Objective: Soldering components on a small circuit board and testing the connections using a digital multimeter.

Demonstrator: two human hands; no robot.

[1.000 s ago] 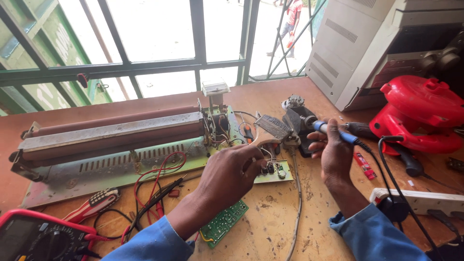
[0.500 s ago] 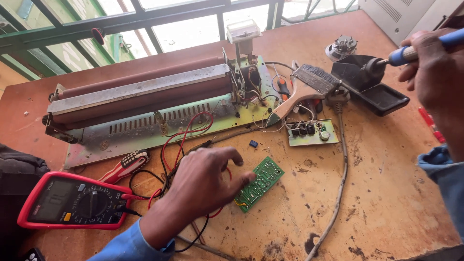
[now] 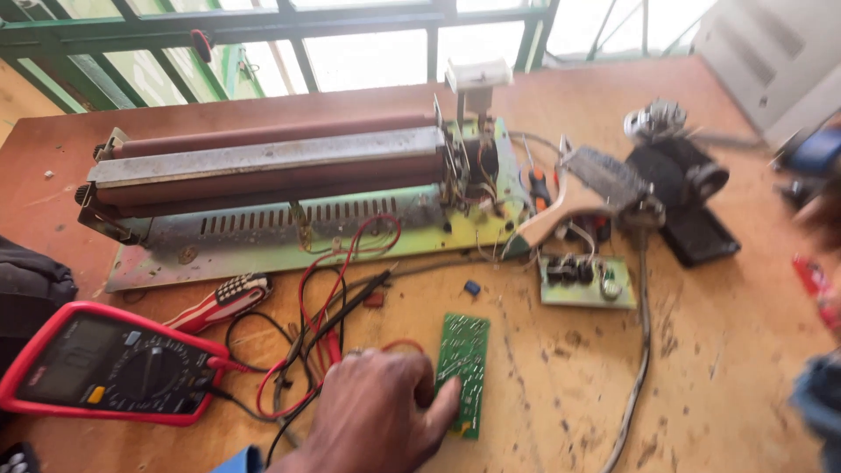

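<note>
My left hand (image 3: 377, 416) lies low at the bottom middle, knuckles up. Its fingers cover the red and black meter leads (image 3: 320, 337) and its thumb touches the left edge of a small green circuit board (image 3: 464, 368) lying flat on the table. Whether the fingers grip anything is hidden. My right hand (image 3: 823, 219) is a blur at the right edge, with a blue-handled soldering iron (image 3: 816, 151) showing just above it. A blue sleeve (image 3: 819, 407) hangs below.
A long roller machine on a green base plate (image 3: 289, 188) fills the table's back. Also here: a red multimeter (image 3: 105, 363) front left, a red-handled tool (image 3: 223, 298), a second small board (image 3: 587, 282), a black soldering stand (image 3: 683, 188), and a grey cable (image 3: 644, 350).
The view has swung left and closer. My left hand slid down and right to the green board's edge. My right hand with the iron moved out to the right edge and blurred.
</note>
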